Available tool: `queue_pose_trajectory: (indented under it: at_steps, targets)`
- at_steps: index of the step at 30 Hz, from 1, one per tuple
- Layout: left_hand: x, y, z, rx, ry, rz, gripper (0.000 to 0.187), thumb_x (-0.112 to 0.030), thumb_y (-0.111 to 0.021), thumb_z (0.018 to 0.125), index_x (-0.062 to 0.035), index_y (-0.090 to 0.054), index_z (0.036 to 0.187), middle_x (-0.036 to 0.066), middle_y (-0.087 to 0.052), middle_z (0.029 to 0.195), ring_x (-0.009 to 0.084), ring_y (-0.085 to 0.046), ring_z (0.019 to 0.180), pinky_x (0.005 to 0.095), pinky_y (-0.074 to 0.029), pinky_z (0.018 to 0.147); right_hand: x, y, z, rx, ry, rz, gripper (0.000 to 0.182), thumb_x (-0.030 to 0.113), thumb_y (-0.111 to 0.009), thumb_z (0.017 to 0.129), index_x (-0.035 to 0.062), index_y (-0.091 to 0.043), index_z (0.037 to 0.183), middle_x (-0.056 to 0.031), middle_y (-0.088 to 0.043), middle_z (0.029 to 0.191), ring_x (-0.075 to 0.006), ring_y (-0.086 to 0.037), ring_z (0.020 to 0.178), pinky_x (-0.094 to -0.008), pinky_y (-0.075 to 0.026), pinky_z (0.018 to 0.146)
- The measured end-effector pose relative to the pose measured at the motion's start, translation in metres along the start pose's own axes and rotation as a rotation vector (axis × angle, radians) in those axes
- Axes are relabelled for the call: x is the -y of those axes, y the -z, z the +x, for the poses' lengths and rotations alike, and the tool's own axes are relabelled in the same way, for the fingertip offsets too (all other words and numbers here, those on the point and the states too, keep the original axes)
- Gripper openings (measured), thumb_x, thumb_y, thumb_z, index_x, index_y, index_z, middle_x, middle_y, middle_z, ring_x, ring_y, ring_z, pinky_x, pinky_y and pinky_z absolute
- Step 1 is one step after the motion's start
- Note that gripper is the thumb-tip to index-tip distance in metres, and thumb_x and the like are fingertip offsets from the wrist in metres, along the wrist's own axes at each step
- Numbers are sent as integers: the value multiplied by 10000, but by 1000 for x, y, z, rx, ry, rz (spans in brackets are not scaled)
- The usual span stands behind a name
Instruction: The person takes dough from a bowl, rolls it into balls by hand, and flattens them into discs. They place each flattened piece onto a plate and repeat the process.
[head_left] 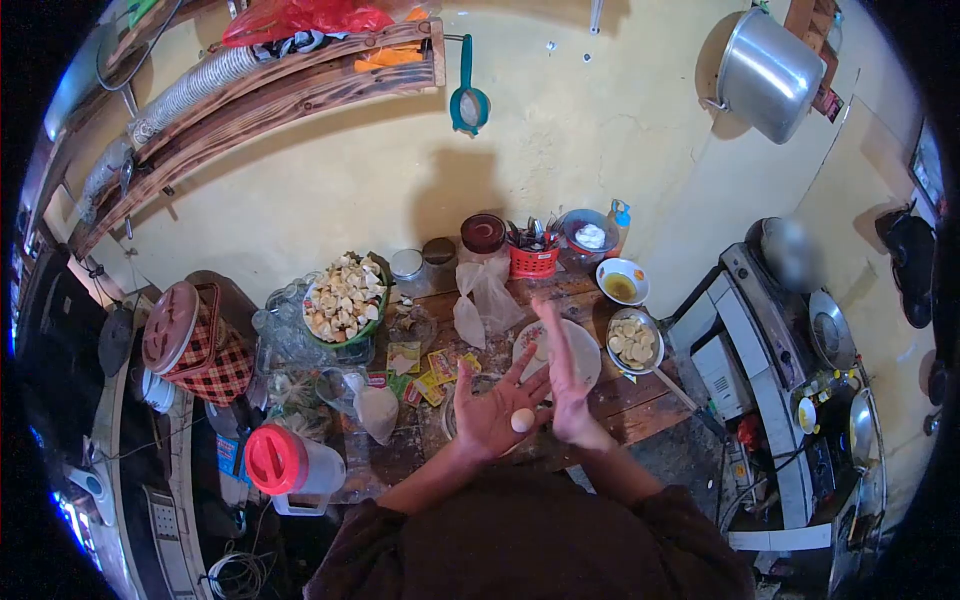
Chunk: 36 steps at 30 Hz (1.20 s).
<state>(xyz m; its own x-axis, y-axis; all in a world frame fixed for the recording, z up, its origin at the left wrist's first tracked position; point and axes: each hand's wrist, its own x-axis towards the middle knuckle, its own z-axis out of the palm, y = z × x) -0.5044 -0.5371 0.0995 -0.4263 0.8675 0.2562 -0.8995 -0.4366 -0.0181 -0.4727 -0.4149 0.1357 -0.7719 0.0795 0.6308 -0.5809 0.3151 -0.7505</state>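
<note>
White, a small ball (522, 420) lay on the open left hand (486, 414), upturned likely to cradle it. Beside it stood the right hand (568, 388), flat, seemingly empty.

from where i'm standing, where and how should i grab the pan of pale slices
Probably best by its long handle, coming from your right with the right hand. The handle slants out from the pan toward that side, away from the bowls. Keep it level, as the slices look loose.
</note>
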Motion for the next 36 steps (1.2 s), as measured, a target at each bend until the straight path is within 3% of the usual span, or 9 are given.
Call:
queue_pose_trajectory:
  at_steps: [4,9,11,16,18,20,21,24,36]
  targets:
    - [-2,2,-5,-133,-38,104,982,-785,-372,715,-101,-209,1400,156,-268,1420,304,-307,1288,466,-281,1033,5,-12,-8,152,75,-279,944,740,-172,802,2,-228,1389,-191,-238,1436,-359,-155,1350,-470,-98,1083]
    - [-11,0,-11,-243,-322,65,932,-739,-397,753,-87,-210,1392,167,-248,1425,324,-300,1288,450,-267,1050,12,-20,-18,295,82,-370,729,498,-547,811,34,-355,1340,-196,-326,1385,-404,-217,1315,-503,-174,1062]
    - [-22,-3,-16,-189,-360,176,903,-719,-401,766,-95,-213,1392,167,-248,1424,317,-297,1290,442,-278,1044,2,-20,-27,319,37,-315,578,253,-676,753,29,-476,1247,-165,-437,1314,-354,-352,1267,-447,-304,1018]
    - [-32,-13,-18,-111,-499,299,830,-657,-404,800,-120,-200,1400,169,-230,1428,303,-284,1299,422,-310,1025,-22,-16,-46,232,-58,-252,495,55,-691,707,32,-535,1176,-126,-488,1269,-290,-534,1092,-387,-446,903]
    - [-32,-17,-19,-154,-485,457,672,-477,-481,855,-98,-271,1368,168,-306,1387,275,-305,1290,413,-329,1012,-12,-16,-44,197,-145,-205,471,2,-680,708,35,-547,1159,-121,-495,1257,-262,-569,1042,-369,-475,875]
    - [-37,-11,-23,-262,-423,871,575,-338,-533,852,-72,-335,1322,160,-388,1323,249,-372,1241,401,-358,991,-4,-19,-42,-116,-457,384,419,-65,-676,695,44,-589,1090,-114,-523,1194,-212,-571,1028,-321,-488,870]
    - [-38,-9,-24,-368,-344,1285,489,-200,-584,849,-47,-400,1276,152,-470,1258,224,-440,1191,389,-388,970,-5,-18,-42,-116,-455,382,419,-65,-676,695,44,-589,1090,-114,-523,1194,-212,-571,1028,-321,-488,870]
    - [-33,-18,-26,-413,-229,1414,391,18,-633,779,1,-503,1147,104,-587,1086,168,-557,1034,336,-457,904,-10,-10,-44,-98,-370,299,379,-55,-681,711,18,-587,1070,-103,-533,1159,-217,-554,1065,-324,-503,868]
    - [-28,-25,-26,-537,-267,1637,231,-24,-703,739,14,-651,962,90,-651,968,121,-616,858,265,-508,788,-4,-1,-37,-7,23,-350,288,28,-754,646,64,-664,917,-98,-645,928,-204,-649,823,-294,-527,704]
